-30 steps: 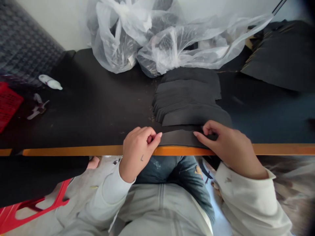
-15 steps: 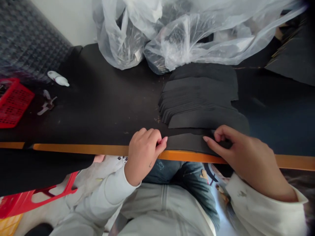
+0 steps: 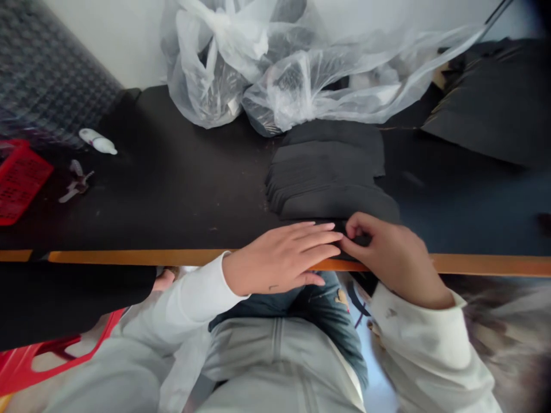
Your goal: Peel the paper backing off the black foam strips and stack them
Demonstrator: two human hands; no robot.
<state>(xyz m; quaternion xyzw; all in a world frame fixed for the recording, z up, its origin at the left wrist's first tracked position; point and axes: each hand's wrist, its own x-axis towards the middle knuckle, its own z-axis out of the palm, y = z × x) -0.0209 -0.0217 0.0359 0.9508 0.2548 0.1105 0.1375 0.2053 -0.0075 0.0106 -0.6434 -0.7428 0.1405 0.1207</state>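
My left hand (image 3: 282, 258) lies flat with its fingers stretched out over a black sheet at the table's front edge, hiding most of it. My right hand (image 3: 390, 258) is just to its right, fingers curled and pinching the same black sheet (image 3: 357, 241). Right behind both hands lies a fanned stack of black sheets (image 3: 329, 172) on the black-topped table (image 3: 181, 189).
Clear plastic bags (image 3: 279, 63) with dark contents sit at the table's back. A larger pile of black sheets (image 3: 495, 109) lies at the right. A small white bottle (image 3: 97, 141), a little clip-like tool (image 3: 76, 180) and a red basket (image 3: 19, 180) are at the left. The orange table edge (image 3: 129, 256) runs across the front.
My left hand has opened from a pinch at the sheet's left end and slid right, flat over the sheet, until it meets my right hand. The right hand keeps its pinch.
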